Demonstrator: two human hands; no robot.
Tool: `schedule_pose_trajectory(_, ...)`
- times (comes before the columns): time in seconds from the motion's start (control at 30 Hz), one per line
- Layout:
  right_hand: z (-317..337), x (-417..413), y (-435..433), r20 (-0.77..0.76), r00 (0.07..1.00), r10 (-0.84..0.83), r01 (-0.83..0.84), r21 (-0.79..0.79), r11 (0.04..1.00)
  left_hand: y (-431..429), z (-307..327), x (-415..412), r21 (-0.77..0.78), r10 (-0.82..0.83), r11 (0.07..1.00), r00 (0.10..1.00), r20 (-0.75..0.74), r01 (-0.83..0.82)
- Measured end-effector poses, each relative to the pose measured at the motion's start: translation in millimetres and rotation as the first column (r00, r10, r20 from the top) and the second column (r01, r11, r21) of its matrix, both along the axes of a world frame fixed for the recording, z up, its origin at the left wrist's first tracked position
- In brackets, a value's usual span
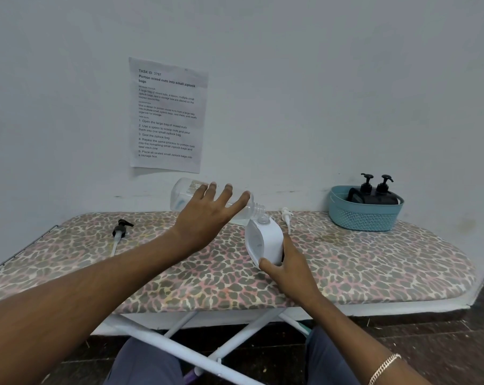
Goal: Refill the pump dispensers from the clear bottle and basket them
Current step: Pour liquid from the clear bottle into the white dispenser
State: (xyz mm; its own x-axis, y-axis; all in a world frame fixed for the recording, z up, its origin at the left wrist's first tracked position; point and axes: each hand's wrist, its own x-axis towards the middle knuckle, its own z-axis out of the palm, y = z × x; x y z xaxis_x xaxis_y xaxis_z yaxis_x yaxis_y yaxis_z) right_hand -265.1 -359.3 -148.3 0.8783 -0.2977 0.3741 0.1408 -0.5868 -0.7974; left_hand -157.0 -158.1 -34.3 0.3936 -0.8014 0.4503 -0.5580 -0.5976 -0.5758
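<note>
left hand [204, 215] was up off the board, fingers spread wide and hooked over the top of the clear bottle [183, 194], holding it tipped on its side. its thumb was hidden behind the bottle. the bottle's open neck sat right at the mouth of the white dispenser [265, 240], just ahead of the right hand [290, 268]. that hand gripped the dispenser's lower part, thumb on the near face and fingers round the far side. couldn't tell if its base touched the leopard-print ironing board [207, 279]. a white pump [286, 215] lay just beyond the right hand, beside the dispenser. a black pump [121, 227] lay well out to the left of the left hand. far off to the right of the right hand, the teal basket [363, 215] had two black dispensers [374, 190] in it.
</note>
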Motion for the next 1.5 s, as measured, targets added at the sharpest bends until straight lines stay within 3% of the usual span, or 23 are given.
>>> schedule_pose_trajectory(1.5,-1.6,1.2,-0.7,-0.005,1.000,0.004,-0.004,0.014,1.000,-1.8,1.6,0.4,0.009,-0.012,1.000,1.000,0.006,0.012)
